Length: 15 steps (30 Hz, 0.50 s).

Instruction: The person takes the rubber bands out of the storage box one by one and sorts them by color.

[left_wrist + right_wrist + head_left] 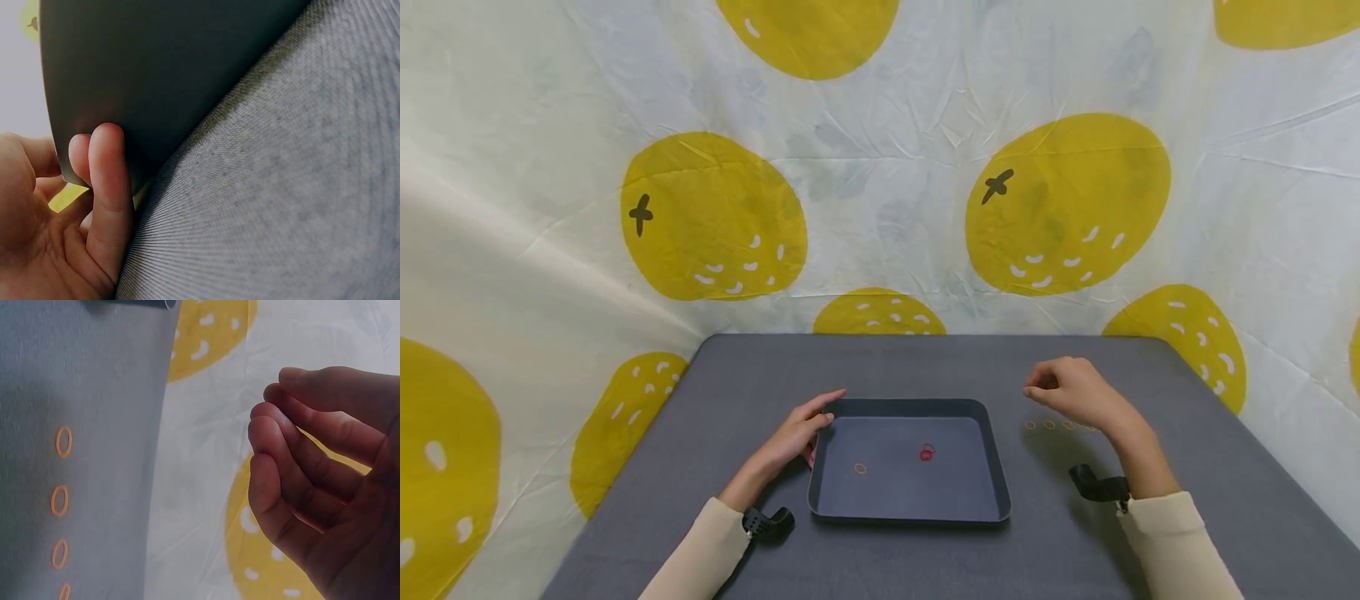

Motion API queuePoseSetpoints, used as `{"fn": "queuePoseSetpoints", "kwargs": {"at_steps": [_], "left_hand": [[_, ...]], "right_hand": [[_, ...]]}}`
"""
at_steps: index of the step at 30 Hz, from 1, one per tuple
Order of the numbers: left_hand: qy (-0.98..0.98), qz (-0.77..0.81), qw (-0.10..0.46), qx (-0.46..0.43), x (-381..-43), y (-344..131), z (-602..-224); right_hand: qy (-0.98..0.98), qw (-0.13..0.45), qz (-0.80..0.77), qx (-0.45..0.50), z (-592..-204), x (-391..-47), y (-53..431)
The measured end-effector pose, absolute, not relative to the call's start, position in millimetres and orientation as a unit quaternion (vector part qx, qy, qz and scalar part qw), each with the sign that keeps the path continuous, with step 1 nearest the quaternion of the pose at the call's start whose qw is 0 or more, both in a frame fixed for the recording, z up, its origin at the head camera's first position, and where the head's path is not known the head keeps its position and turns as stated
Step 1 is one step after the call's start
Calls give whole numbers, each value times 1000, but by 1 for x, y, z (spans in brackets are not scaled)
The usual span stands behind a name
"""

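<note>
A dark grey rectangular tray (910,512) lies on the table. My left hand (797,435) grips its far left corner, thumb over the rim and index finger stretched past the corner; in the left wrist view other fingers (110,164) press the outer wall. Inside the tray are a small orange rubber band (861,473) and a little cluster of red rubber bands (927,456). My right hand (1078,393) hovers to the right of the tray, fingers curled, thumb meeting the index fingertip, nothing visible between them. Near it several orange rubber bands (57,442) lie in a row.
The grey table (910,562) runs back to a white cloth backdrop (883,225) printed with yellow fruit. A black wrist camera (767,525) is strapped to the left wrist, another camera (1097,486) to the right.
</note>
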<state>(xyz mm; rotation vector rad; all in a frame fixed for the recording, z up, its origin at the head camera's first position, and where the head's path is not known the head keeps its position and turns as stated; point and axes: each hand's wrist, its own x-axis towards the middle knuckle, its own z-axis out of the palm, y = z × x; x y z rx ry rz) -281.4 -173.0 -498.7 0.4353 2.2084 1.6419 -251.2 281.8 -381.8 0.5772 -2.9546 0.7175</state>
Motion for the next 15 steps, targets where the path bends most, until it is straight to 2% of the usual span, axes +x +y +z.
{"fn": "queuePoseSetpoints", "kwargs": {"at_steps": [15], "left_hand": [[776, 585, 178, 153, -284, -173, -499]], "right_hand": [[-946, 10, 233, 224, -379, -257, 240]]}}
